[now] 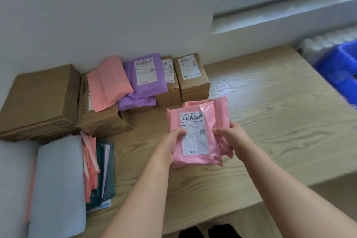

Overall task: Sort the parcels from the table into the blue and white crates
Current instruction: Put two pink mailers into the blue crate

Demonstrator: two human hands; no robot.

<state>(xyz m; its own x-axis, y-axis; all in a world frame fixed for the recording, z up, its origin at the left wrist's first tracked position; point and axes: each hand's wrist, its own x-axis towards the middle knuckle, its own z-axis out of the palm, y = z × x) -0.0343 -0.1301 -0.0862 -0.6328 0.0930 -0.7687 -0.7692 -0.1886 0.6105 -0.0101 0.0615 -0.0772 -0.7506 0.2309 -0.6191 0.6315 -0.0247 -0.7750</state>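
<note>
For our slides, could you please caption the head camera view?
Left hand and right hand grip a pink parcel at the table; blue crate at right.

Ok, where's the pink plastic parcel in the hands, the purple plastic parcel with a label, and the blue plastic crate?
Pink plastic parcel [195,137]: head view, on its white label.
Purple plastic parcel [145,75]: head view, on its label.
Blue plastic crate [340,71]: head view, on its near side.

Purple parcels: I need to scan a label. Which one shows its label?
The upper purple parcel, lying on top, shows a white barcode label; the lower purple parcel beneath it shows only plain plastic.
</note>
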